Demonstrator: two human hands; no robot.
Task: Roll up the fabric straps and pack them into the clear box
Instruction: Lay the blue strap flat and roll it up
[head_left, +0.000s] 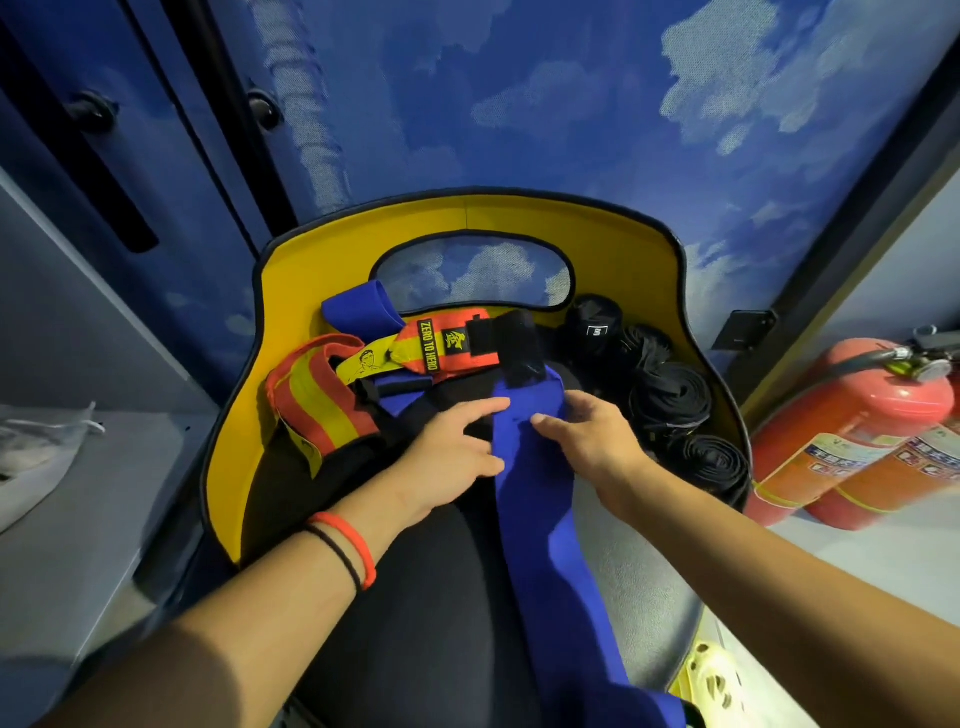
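Several black rolls (670, 402) already wound and parked along the right edge of the seat (415, 597); none boxed, and no clear box anywhere in view. In hand now: the blue strap (550, 545), laid lengthwise over the dark seat, far end up by the black tab (519, 348) near the yellow backrest (519, 218), near end trailing off the bottom of the view.

Left hand (457, 449) flat, fingers straight and slightly spread, tips pressing the strap's left edge. Right hand (592, 436) just beside it, thumb on top, fingers curled over the right edge, pinching the cloth.

Judged as the very start of a roll: smoothing and squaring the strip before the first turn. Waiting at the left of the seat: striped straps (322, 410) in red and yellow, heaped loose and partly under the blue one's far end.

Next, most likely: fold the far end over, keep both edges level, wind tight toward the body, hold tension against telescoping. After that, find the box.
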